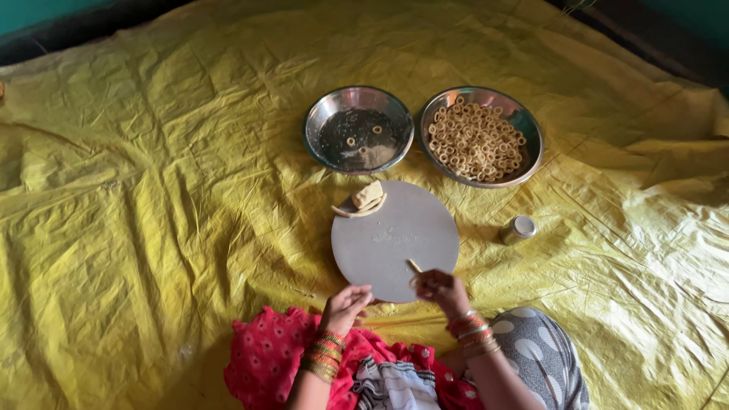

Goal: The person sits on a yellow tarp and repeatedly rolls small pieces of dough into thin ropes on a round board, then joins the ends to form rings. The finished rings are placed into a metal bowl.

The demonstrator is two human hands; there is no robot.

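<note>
Seated on a yellow sheet (152, 190), a person's right hand (440, 288) pinches a thin dough strip (414, 266) at the round board's (399, 235) 5 o'clock edge; the left hand (345, 307), loosely open and seemingly empty, rests at 7 o'clock; a dough lump (368, 196) sits at 11 o'clock

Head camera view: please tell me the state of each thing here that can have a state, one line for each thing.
Right plate: heaped with small dough rings.
Left plate: nearly bare, a few rings only.
Round board: flat on the yellow sheet, mostly bare.
Dough lump: on the board's far edge, with rolled strips beside it.
Small steel cup: upright, contents not visible.
Left hand: open, at the board's near edge.
Right hand: pinching a dough strip.
</note>
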